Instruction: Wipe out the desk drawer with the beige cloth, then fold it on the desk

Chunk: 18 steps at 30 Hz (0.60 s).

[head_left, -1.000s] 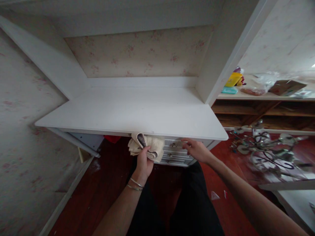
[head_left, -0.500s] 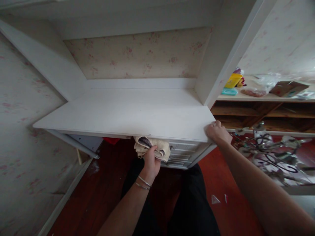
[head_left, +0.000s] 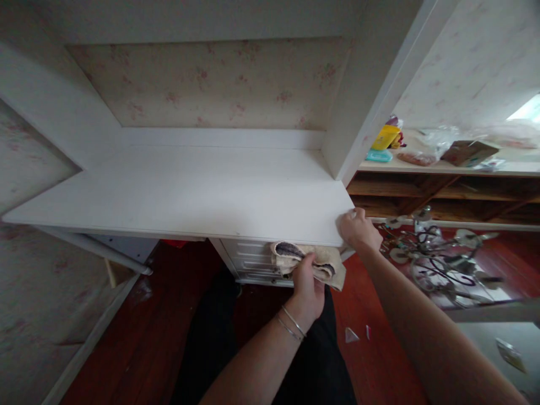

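My left hand [head_left: 307, 287], with two thin bangles at the wrist, is closed on a crumpled beige cloth [head_left: 329, 265] with a dark smudge, held against the drawer fronts [head_left: 248, 262] just under the white desk top [head_left: 189, 197]. My right hand [head_left: 358, 229] curls over the desk top's front right corner, fingers bent around the edge. The two hands are close together at that corner.
A white upright panel [head_left: 371, 95] rises at the desk's right. Beyond it a wooden shelf [head_left: 442, 185] carries a yellow pack [head_left: 385, 136], bags and a box. A metal chandelier [head_left: 439, 259] lies on the red-brown floor [head_left: 169, 326]. Paper scraps [head_left: 351, 335] sit near my legs.
My left hand has carried the cloth rightward along the drawer fronts toward the corner. My right hand left the drawer handle and now grips the desk's corner. The view shifted right.
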Each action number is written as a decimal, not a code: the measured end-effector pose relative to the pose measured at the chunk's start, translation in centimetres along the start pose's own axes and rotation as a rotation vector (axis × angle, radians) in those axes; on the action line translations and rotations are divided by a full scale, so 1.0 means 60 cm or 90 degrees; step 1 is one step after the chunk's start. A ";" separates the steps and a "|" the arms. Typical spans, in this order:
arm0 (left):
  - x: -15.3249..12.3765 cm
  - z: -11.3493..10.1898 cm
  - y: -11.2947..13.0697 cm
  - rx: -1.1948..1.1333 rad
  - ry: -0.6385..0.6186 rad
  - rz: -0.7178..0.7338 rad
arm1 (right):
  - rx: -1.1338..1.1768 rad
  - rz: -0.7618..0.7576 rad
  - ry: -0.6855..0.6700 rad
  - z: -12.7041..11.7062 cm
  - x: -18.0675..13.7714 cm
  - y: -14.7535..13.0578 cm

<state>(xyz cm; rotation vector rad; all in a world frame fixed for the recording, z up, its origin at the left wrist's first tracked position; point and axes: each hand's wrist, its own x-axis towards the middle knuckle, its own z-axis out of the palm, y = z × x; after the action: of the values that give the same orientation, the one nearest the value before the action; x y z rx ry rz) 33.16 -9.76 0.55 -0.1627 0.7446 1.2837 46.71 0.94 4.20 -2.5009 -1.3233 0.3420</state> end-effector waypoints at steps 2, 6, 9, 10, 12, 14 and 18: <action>0.016 -0.003 -0.029 -0.021 0.003 -0.042 | -0.002 0.005 -0.004 -0.001 0.000 -0.001; 0.047 -0.030 -0.071 -0.057 0.005 -0.104 | -0.006 0.010 -0.003 -0.002 0.001 -0.001; 0.069 -0.063 -0.085 -0.064 0.033 -0.110 | 0.000 0.005 0.000 -0.001 0.003 0.000; 0.076 -0.075 -0.086 -0.064 0.042 -0.113 | 0.002 0.004 -0.001 -0.001 0.003 0.001; 0.089 -0.097 -0.081 -0.067 0.043 -0.117 | 0.004 0.005 -0.002 0.000 0.004 0.002; 0.101 -0.118 -0.068 -0.085 0.045 -0.099 | 0.004 0.003 -0.002 0.000 0.005 0.003; 0.113 -0.152 -0.012 -0.113 0.122 -0.013 | 0.005 0.000 0.004 0.001 0.005 0.003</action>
<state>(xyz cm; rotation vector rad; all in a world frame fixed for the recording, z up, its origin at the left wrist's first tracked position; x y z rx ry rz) 30.65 -9.11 -10.55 -0.4410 0.7883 1.3271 47.01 1.08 4.07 -2.4930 -1.3178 0.3386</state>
